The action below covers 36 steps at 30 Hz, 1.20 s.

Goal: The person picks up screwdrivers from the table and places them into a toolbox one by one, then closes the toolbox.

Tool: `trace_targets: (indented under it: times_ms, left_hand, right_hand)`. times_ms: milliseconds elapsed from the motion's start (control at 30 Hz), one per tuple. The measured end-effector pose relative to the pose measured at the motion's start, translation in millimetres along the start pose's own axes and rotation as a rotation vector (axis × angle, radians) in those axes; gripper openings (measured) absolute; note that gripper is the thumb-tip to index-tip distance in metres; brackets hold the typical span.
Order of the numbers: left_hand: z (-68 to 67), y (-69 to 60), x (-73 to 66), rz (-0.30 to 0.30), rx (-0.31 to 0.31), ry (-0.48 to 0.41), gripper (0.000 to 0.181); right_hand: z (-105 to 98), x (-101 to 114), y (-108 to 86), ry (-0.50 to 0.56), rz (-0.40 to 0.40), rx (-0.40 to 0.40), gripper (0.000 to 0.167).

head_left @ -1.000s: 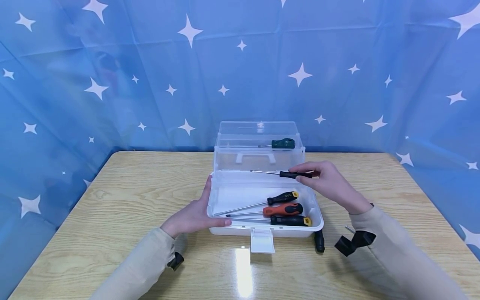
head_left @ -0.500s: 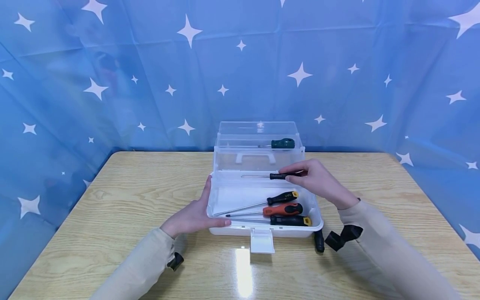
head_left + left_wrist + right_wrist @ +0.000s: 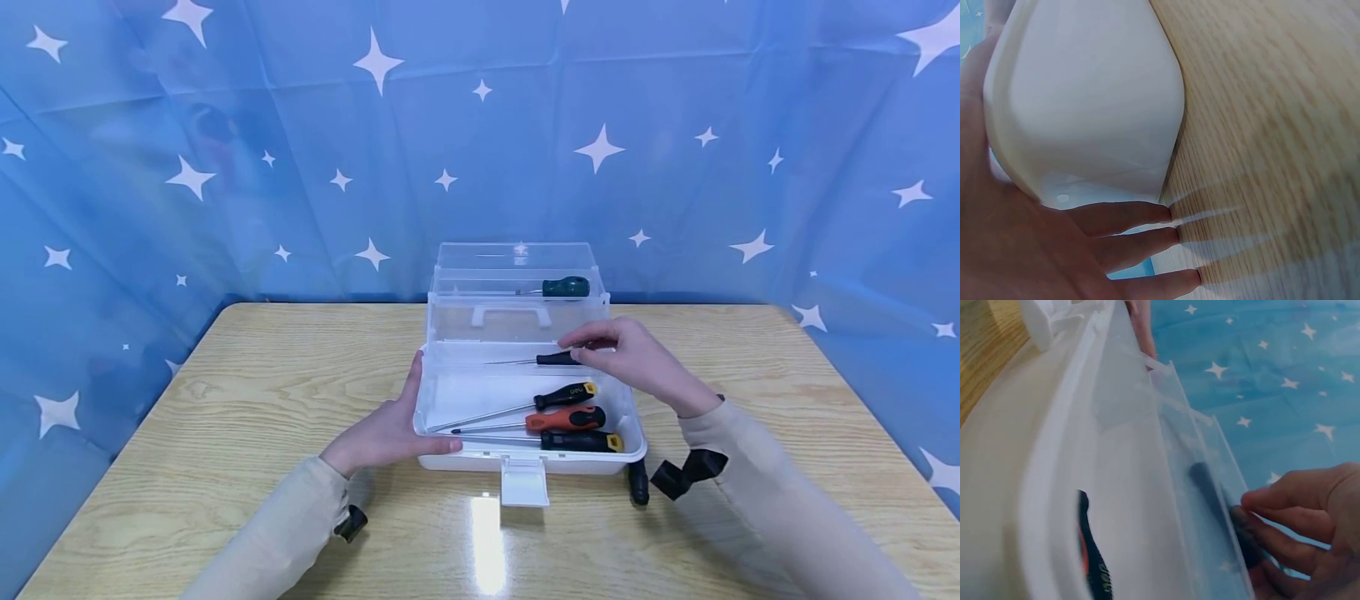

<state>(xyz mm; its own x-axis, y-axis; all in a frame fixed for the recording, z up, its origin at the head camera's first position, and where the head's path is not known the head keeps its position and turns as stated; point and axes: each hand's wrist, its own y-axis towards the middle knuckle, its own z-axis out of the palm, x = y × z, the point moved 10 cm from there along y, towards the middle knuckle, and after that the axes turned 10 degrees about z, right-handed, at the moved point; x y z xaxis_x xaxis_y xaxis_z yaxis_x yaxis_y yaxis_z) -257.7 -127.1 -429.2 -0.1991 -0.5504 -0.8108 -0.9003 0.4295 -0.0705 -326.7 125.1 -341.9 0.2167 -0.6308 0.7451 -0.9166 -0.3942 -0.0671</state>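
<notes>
My left hand (image 3: 386, 425) (image 3: 1029, 244) rests around the left end of the white toolbox (image 3: 457, 463) (image 3: 1097, 94), thumb on its front rim and fingers extended along the side. Over the right part of a translucent tray (image 3: 468, 353) (image 3: 1179, 481), my right hand (image 3: 637, 358) (image 3: 1310, 525) has its fingertips at a thin black screwdriver (image 3: 555, 359) (image 3: 1205, 481). The handle sits just below the parted thumb and index finger, its end hidden by the hand. Two black-and-yellow screwdrivers, one upper (image 3: 561, 397) and one lower (image 3: 573, 442), and an orange-black one (image 3: 558, 419) lie in the bottom.
A green-handled screwdriver (image 3: 566, 287) lies in the upper clear tray. The front latch (image 3: 525, 483) hangs down. Beside the box's right front corner is a black handle (image 3: 638, 483) on the wooden table (image 3: 262, 375). A blue starry cloth (image 3: 480, 167) stands behind.
My right hand has moved left with the thin screwdriver. Since the middle frame the screwdriver has dropped slightly from between thumb and index finger, while the hand has barely moved. The left hand is still.
</notes>
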Motion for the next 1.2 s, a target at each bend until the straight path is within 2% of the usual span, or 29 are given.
trace_targets:
  times_ms: [133, 267, 467, 900, 1200]
  left_hand:
    - [0.3, -0.4, 0.2, -0.004, 0.000, -0.006, 0.129]
    - [0.5, -0.7, -0.3, -0.005, 0.001, -0.006, 0.129]
    - [0.2, -1.0, 0.5, -0.022, 0.003, 0.021, 0.129]
    - [0.4, -1.1, 1.3, -0.039, 0.003, 0.034, 0.129]
    - [0.4, -1.6, 0.4, -0.033, 0.003, 0.021, 0.129]
  right_hand:
    - [-12, -2, -5.3, 0.040, 0.029, -0.018, 0.025]
    - [-22, -2, -12.7, 0.026, 0.016, -0.038, 0.025]
    - [-31, -15, -23.2, -0.010, 0.039, -0.059, 0.024]
    - [-36, -40, -42.4, -0.011, 0.048, -0.079, 0.023]
    - [-32, -68, -56.5, -0.009, 0.111, -0.062, 0.026]
